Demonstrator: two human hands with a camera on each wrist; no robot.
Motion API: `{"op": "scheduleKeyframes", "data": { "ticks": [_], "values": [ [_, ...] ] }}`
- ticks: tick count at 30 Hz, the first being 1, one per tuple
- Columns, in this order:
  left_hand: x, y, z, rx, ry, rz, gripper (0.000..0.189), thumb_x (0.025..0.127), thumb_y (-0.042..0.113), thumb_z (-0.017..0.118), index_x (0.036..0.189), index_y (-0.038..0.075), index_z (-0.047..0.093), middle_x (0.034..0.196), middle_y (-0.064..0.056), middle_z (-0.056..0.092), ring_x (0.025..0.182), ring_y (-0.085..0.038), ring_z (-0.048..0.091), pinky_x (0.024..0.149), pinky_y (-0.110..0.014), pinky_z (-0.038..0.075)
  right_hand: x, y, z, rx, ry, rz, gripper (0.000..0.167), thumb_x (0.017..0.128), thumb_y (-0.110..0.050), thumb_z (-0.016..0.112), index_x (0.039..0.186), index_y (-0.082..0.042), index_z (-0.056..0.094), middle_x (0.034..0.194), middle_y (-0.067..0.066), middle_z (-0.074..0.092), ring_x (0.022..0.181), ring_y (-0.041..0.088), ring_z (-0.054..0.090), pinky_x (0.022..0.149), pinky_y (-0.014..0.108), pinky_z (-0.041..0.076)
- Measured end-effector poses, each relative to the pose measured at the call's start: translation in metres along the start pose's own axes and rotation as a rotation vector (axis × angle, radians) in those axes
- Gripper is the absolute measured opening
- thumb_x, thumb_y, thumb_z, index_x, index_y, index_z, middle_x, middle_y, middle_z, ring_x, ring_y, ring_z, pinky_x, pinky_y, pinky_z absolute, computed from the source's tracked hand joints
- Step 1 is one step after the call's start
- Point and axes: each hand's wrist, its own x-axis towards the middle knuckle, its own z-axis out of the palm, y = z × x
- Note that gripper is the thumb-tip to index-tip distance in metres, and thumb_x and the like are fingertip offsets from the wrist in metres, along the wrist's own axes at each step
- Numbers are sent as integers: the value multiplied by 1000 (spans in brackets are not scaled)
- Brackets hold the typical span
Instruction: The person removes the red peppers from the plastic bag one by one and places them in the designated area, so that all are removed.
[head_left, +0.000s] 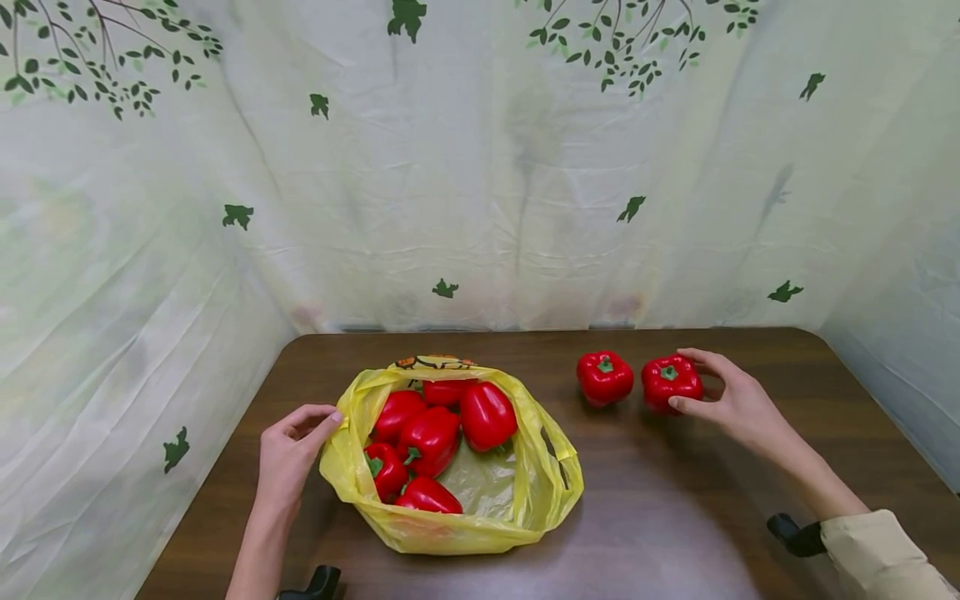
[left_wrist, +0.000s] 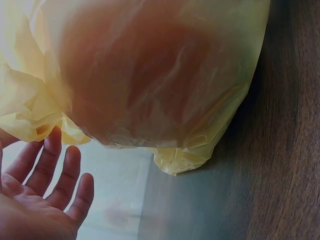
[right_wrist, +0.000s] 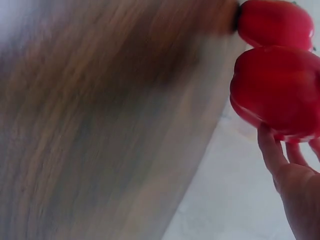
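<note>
A yellow plastic bag [head_left: 420,533] lies with its mouth spread wide on the table. Several red bell peppers [head_left: 431,440] are inside it, mostly toward its left side. My left hand [head_left: 287,454] pinches the left rim of the bag between thumb and index finger; in the left wrist view the other fingers [left_wrist: 70,175] are spread beside the plastic. On the right, my right hand [head_left: 731,402] grips a red bell pepper [head_left: 670,381] from its right side, thumb in front. A second loose red bell pepper [head_left: 604,378] sits just left of the held one.
The dark wooden table [head_left: 645,525] carries the bag and both loose peppers. Its back edge meets a pale curtain [head_left: 480,208] with leaf prints, which also hangs at the left and right sides.
</note>
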Motion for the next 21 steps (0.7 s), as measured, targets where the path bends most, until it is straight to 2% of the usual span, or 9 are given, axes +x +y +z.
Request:
{"op": "scheduleKeyframes", "data": {
  "ticks": [5,12,21],
  "values": [
    [0,-1,0,-3,0,-3,32,91,24,72,112,0,70,96,4,66,87,-15,57,71,-20,50,6,5,-2,8,-36,31,70,88,-33,75,146,-12,43,140,18,47,117,42,52,76,32,54],
    [1,-1,0,-2,0,-2,32,91,24,73,111,0,70,95,5,66,86,-14,58,71,-20,50,16,13,0,15,-66,32,69,89,-30,75,144,-5,41,140,21,47,123,43,49,84,47,53],
    [0,-2,0,-8,-1,1,31,91,23,72,111,-1,70,95,5,66,86,-15,58,71,-20,51,24,20,7,49,-61,33,67,91,-33,72,143,-5,42,141,21,47,125,44,48,88,45,51]
  ]
}}
